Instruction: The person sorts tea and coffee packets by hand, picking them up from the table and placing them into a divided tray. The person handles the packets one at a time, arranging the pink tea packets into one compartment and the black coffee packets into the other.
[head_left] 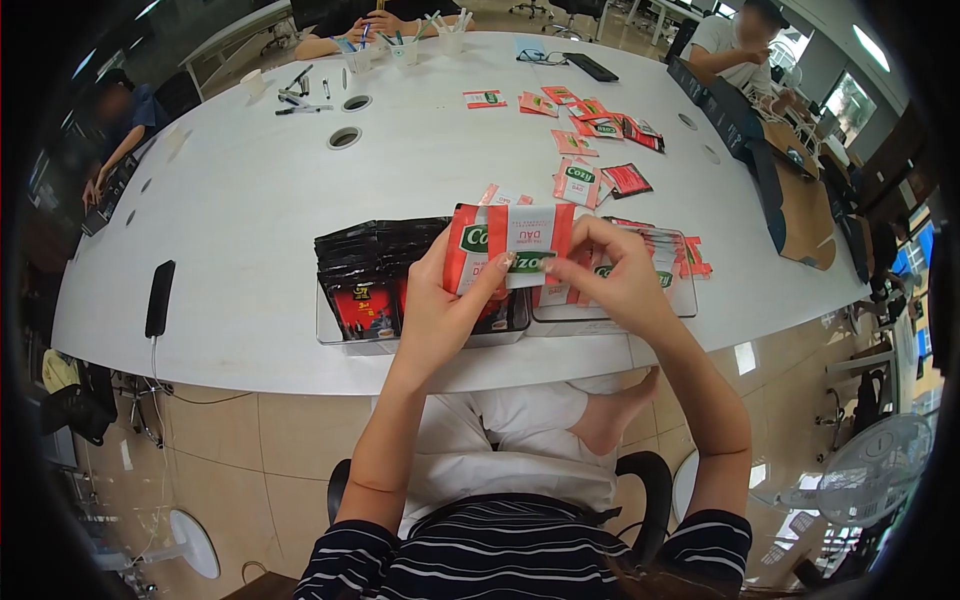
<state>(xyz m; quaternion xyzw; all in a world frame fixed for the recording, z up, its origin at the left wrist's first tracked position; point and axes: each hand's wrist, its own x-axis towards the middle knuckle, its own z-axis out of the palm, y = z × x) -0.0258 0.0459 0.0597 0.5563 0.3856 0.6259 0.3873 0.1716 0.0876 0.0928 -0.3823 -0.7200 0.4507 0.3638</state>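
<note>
Pink-and-white Cozy tea sachets [530, 225] overlap between my two hands, the front one with its lettering upside down. My left hand [440, 300] grips their left side, thumb pressed on the front. The right edge is pinched by my right hand [615, 280], thumb against the face. Below them stands a clear plastic box [430, 343], its left part packed with black-and-red coffee sachets [362, 305]. Right of it, a clear container [620, 325] holds more Cozy sachets, partly hidden by my right hand. Behind lie loose Cozy sachets [580, 180] and a darker red sachet [627, 180].
A phone [160, 298] with a cable lies at the left edge. Cups of pens [404, 50], scattered markers [300, 97], glasses [533, 56] and a black phone [592, 67] are farther back. Open cardboard boxes [800, 215] line the right edge. Other people sit around the table.
</note>
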